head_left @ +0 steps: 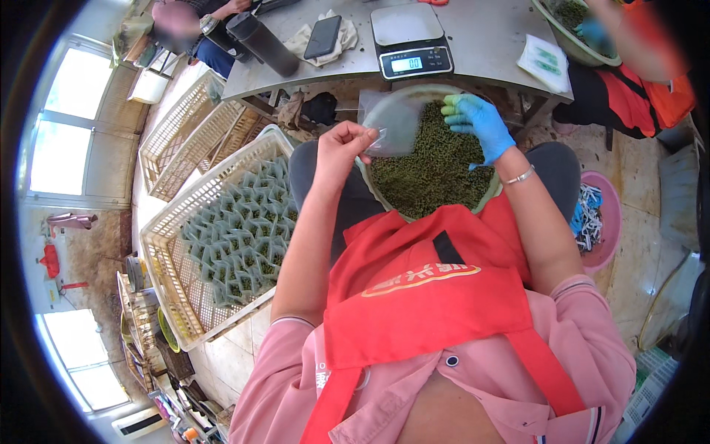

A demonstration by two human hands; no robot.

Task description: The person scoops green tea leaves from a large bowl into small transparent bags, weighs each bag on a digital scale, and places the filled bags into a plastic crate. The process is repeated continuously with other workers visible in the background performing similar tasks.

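Observation:
My left hand (345, 152) pinches the edge of a clear plastic bag (398, 133), which hangs over a pale green basin (376, 194) on my lap. Small round green grains (433, 166), much like green peppercorns, fill the basin. Above its right side is my right hand (479, 127) in a blue glove, stained green at the fingertips. Its fingers stretch leftward with the thumb apart, and nothing shows in them. To the left, a cream plastic crate (166, 259) holds rows of filled clear bags (240, 229), standing upright with green grains inside.
On the metal table (481, 37) ahead sit a digital scale (414, 63), a phone (323, 37) and a dark flask (262, 44). More crates (192, 133) stand left. A pink basin (610, 222) is on the right floor. Another person's arm (643, 41) reaches toward a second basin (603, 59).

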